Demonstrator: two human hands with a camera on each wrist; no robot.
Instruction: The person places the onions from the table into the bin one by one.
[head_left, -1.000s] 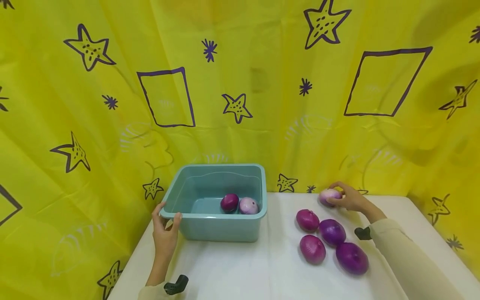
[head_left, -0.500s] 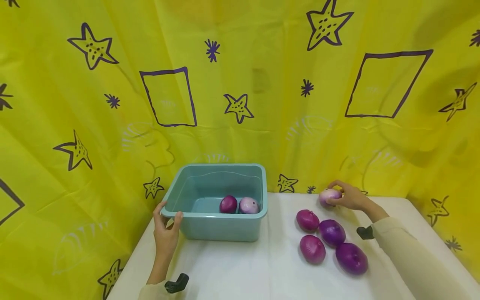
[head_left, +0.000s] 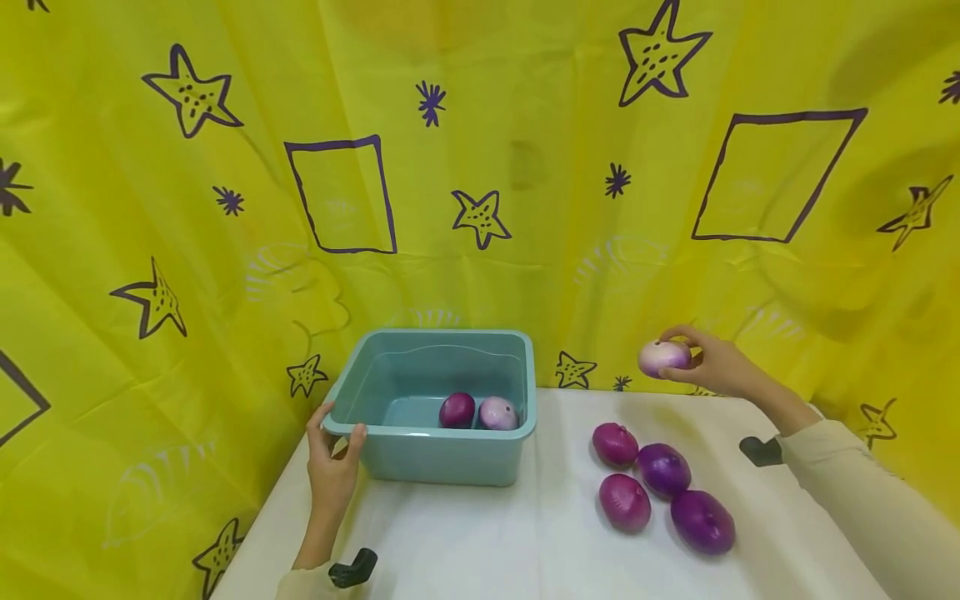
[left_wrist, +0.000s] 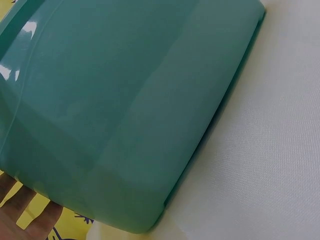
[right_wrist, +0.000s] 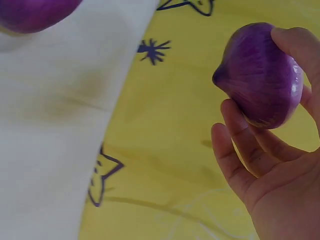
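Note:
My right hand holds a pale purple-and-white onion between thumb and fingers, raised above the back right of the table. In the right wrist view the onion shows its purple side and pointed tip. My left hand grips the front left corner of a teal plastic bin, thumb over the rim. The left wrist view shows its fingers against the bin's end wall. Inside the bin lie a dark red onion and a whitish onion.
Several onions lie grouped on the white table right of the bin: a reddish onion, a purple onion, another reddish onion and a larger purple onion. A yellow patterned curtain hangs behind the table.
My right hand has lifted the pale onion up off the table's back right. My left hand keeps its grip on the bin, and the other onions stay put.

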